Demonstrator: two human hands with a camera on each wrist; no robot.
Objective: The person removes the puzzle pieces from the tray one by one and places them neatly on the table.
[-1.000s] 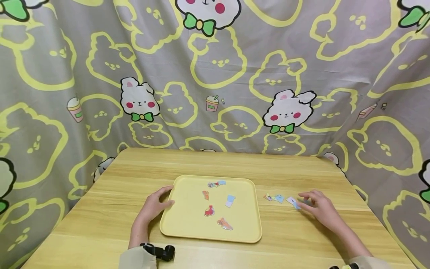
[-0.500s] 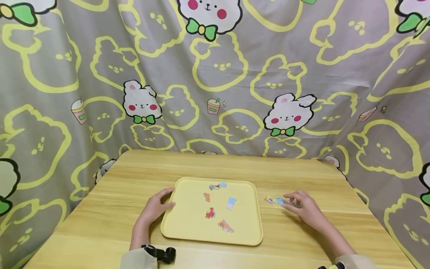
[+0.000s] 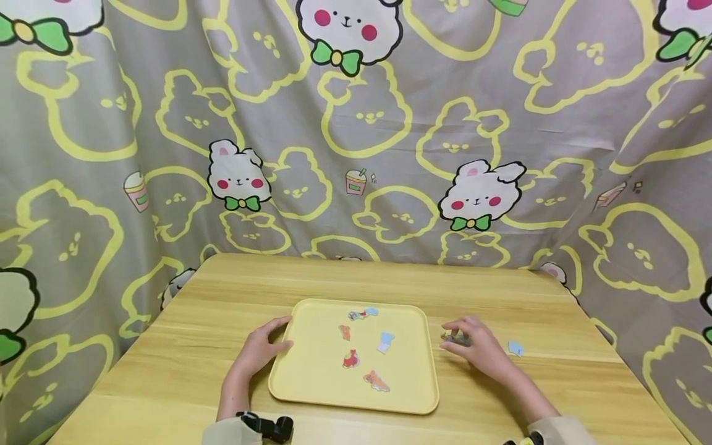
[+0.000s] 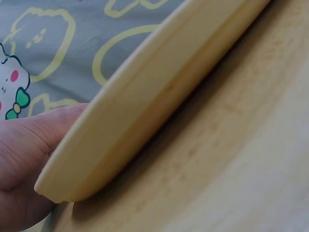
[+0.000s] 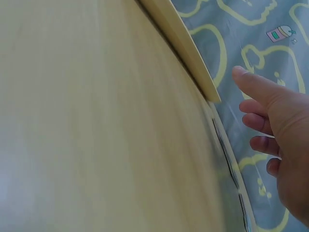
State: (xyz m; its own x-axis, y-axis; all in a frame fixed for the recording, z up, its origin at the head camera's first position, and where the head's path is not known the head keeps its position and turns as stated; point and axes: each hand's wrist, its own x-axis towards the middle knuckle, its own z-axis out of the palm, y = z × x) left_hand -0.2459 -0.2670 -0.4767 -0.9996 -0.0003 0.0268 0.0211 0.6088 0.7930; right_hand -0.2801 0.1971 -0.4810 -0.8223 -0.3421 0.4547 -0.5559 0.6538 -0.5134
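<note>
The left hand (image 3: 260,349) grips the left rim of a yellow tray (image 3: 317,398), its thumb lying over the edge. In the left wrist view, the tray's side wall (image 4: 120,116) partly hides that hand. Several small printed cutout pieces lie spread on the tray, among them a red one (image 3: 350,359), an orange one (image 3: 377,381) and a light blue and lilac one (image 3: 385,342). Just right of the tray, the right hand (image 3: 475,346) hovers low over more pieces (image 3: 445,337), partly covering them. Its thumb and forefinger are spread apart. In the right wrist view its fingers (image 5: 260,123) hold nothing.
A light blue piece (image 3: 515,348) lies on the wooden table (image 3: 556,321) right of the right hand. Patterned curtains (image 3: 311,204) hang behind the table and on both sides. Flat pieces (image 5: 225,150) appear edge-on below the right hand in its wrist view.
The right hand has moved left toward the tray, over the pieces beside it, and a light blue piece now shows to its right. The left hand stays on the tray rim.
</note>
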